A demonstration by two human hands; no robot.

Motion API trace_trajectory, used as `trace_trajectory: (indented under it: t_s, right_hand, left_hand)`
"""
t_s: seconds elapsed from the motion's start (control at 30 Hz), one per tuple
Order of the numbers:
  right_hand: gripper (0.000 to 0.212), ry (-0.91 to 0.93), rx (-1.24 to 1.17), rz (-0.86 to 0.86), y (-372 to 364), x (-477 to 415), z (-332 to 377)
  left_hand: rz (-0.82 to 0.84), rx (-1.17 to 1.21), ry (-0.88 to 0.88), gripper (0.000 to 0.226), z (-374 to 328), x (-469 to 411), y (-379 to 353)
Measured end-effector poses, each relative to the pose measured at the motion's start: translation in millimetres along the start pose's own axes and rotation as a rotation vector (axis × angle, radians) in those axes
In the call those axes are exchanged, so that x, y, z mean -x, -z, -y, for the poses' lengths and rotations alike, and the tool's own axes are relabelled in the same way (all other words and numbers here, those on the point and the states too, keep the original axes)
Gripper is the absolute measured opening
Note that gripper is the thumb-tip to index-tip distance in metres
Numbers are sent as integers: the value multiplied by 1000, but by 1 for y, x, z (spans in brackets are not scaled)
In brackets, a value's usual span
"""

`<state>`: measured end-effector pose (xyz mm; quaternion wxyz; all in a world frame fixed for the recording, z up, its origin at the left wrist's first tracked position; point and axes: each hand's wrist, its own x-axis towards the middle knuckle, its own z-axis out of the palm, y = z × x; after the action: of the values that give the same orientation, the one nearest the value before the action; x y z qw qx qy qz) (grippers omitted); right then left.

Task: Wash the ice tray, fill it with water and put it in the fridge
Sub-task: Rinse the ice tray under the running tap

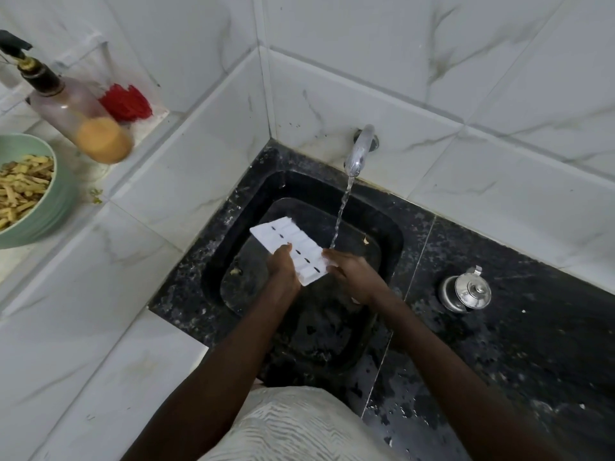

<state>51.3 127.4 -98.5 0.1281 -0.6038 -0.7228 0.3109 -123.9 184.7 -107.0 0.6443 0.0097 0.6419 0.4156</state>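
**Tray at the tap: mind the slip and the splash**

You hold the ice tray over the black sink, tilted. Your left hand grips its near edge, fingers curled over it. Your right hand holds the end beside the stream from the tap, which falls just past the tray's edge.

The risk is in the grip. Wet plastic held by its edges could slide out and drop into the sink, where scraps lie on the bottom, and you would be washing it again. Tilted like this, it would likely shed water rather than fill, and a stream striking the slope could spray the worktop.

That dark stone worktop is speckled with drops, and a small steel pot stands on it to your right. White marbled tiles line the walls. A tiled ledge to your left carries a green bowl and a pump bottle.
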Motion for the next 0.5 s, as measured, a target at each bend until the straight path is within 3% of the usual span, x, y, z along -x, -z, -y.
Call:
trace_trajectory:
  t_s: [0.07, 0.17, 0.27, 0.33, 0.4, 0.5]
  right_hand:
    - [23, -47, -41, -84, 13, -10, 1]
    - [20, -196, -126, -208, 37, -31, 5]
    - [14, -369, -139, -337, 55, -58, -3]
    - [6, -440, -179, -411, 66, -76, -3]
    - [18, -504, -214, -466, 77, -93, 1]
    - [45, -619, -272, -488, 91, -115, 12]
  left_hand:
    - [12, 41, 10, 31, -1, -1, 2]
    - [40, 33, -16, 27, -4, 2, 8]
    - [77, 22, 7, 56, -3, -5, 16]
    - [149, -6, 24, 62, -2, -6, 23]
    - [167, -16, 40, 58, 2, -9, 29]
    - [210, -69, 59, 71, 14, -38, 40]
